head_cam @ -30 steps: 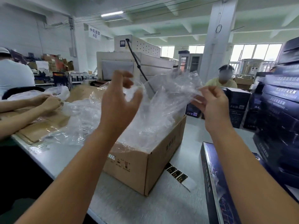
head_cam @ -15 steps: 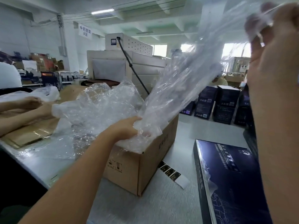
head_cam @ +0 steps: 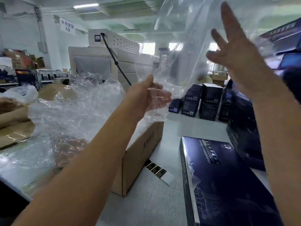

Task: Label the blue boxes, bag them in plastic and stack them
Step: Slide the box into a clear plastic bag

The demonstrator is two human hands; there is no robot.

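Clear plastic film fills the upper middle of the view: one plastic bag hangs in the air between both hands, above the far end of the desk. The right hand is raised high with its fingers straight and spread wide, and the film lies around and behind it. Whether any finger catches the film cannot be told. The left hand is lower, at the bag's bottom end, thumb up and fingers loosely extended, seen through the film.

Under the left forearm stands a cardboard carton, open at the top and heaped with crumpled bags that spill over its left rim onto the desk. One blue box lies flat on the desk at lower right, bare of plastic, with its near end cut off by the picture's bottom edge. Its long left edge faces the carton's corner. Between them runs a strip of bare desk, in which a strip of labels lies just beside the carton's foot. A stack of blue boxes stands close to the flat box's far right corner. Beyond the desk's far edge, dark boxes stand on the floor. Another person's arm rests at far left.
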